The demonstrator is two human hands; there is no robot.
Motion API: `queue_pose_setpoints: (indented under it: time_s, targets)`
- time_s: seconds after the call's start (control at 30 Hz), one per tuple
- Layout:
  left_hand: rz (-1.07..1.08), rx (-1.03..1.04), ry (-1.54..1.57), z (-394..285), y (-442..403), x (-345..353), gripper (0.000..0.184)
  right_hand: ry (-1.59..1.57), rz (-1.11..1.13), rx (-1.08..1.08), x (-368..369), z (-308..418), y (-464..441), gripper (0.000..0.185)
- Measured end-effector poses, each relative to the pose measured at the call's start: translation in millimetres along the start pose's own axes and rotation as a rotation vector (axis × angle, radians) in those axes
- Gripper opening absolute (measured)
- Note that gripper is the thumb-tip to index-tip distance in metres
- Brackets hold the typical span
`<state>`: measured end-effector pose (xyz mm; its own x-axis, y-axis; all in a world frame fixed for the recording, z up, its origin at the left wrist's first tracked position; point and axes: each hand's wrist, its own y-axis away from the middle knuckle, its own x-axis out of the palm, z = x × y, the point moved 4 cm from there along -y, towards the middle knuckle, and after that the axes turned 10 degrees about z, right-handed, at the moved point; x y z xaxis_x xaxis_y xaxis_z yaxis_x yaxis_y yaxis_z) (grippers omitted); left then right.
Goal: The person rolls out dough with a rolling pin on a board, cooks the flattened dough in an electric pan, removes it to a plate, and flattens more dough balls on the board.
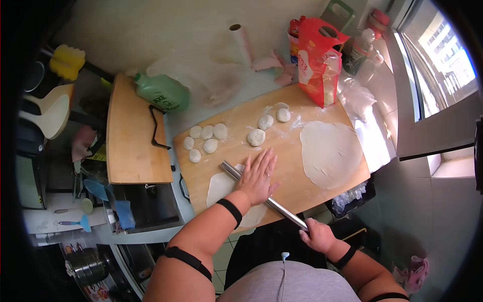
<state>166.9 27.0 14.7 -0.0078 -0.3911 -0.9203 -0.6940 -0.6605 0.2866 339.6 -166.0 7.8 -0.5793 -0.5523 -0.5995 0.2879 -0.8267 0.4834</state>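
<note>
A metal rolling pin (284, 211) lies slantwise over a sheet of dough (220, 188) at the front of the wooden board (287, 158). My left hand (257, 176) rests palm down across the pin, fingers stretched out towards the middle of the board. Closed round the pin's near end is my right hand (319, 235), just past the board's front edge. Part of the dough under my left arm is hidden. A larger, thin round of dough (332, 155) is spread at the right. Several small dough balls (207, 132) sit at the back left, and three more (256, 137) near the back middle.
Behind the board stand a red plastic bag (314, 60) and bottles (359, 48). A green jug (162, 92) is beside a wooden cabinet (133, 141) at the left. An open window (437, 55) juts in at the right, above a black bin (352, 196).
</note>
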Motion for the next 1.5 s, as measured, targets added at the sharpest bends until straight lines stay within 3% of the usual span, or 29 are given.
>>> queue_pose_setpoints:
  time_s: [0.1,0.3,0.37,0.4,0.47,0.5,0.63,0.7,0.8,0.97,1.07,1.13,1.17,1.23,1.37,1.5]
  targets:
    - [-0.06,0.01,0.029,-2.9,-30.5,1.1,0.078,0.044,-0.213,0.015,-12.3,4.6,-3.4,0.034]
    - [-0.159,0.128,-0.065,-17.1,-74.8,-17.3,0.07,-0.136,-0.222,0.124,-18.4,-3.7,-10.7,0.03]
    - [-0.526,0.245,0.028,-16.5,-55.5,-48.0,0.064,-0.368,-0.232,0.134,-12.4,-18.7,-6.3,0.027]
    - [-0.567,0.186,0.288,-3.0,-41.1,-56.9,0.051,-0.392,-0.232,0.137,-13.6,-17.4,-1.1,0.025]
    - [-0.671,0.064,0.459,29.2,-2.9,-66.1,0.031,-0.411,-0.234,0.129,-20.6,-13.3,7.2,0.023]
    - [-0.731,0.007,0.373,43.8,22.8,-66.1,0.024,-0.416,-0.251,0.124,-22.2,-12.4,11.8,0.022]
    - [-0.246,-0.596,0.396,96.9,129.0,4.8,0.036,-0.425,-0.259,0.126,-22.8,-9.3,19.5,0.021]
    - [-0.227,-0.828,0.38,103.8,176.0,27.1,0.043,-0.384,-0.269,0.107,-18.9,-9.7,18.8,0.021]
    - [-0.077,-0.925,0.557,107.0,198.8,47.5,0.04,-0.363,-0.273,0.085,-20.2,2.6,14.4,0.02]
    - [-0.093,-0.852,0.606,100.0,184.7,63.0,0.031,-0.326,-0.288,0.046,-23.5,12.1,9.1,0.021]
    - [-0.249,-0.751,0.65,92.0,182.7,63.0,0.027,-0.311,-0.313,0.04,-27.1,18.6,13.0,0.022]
    - [-0.492,-0.772,1.099,92.3,190.0,74.0,0.025,-0.284,-0.331,0.036,-24.5,15.9,16.4,0.023]
    - [-0.493,-0.77,1.1,83.7,190.0,80.3,0.025,-0.259,-0.348,0.034,-23.1,14.3,18.9,0.023]
    - [-0.837,-0.676,1.499,56.2,188.8,83.9,0.027,-0.274,-0.361,0.041,-20.7,11.4,23.6,0.023]
    - [-0.562,-0.659,1.113,50.0,179.6,95.5,0.038,-0.337,-0.404,0.059,-18.0,7.9,33.9,0.022]
    - [-0.446,-0.748,1.044,64.9,166.2,100.9,0.042,-0.357,-0.432,0.051,-16.3,5.8,40.0,0.02]
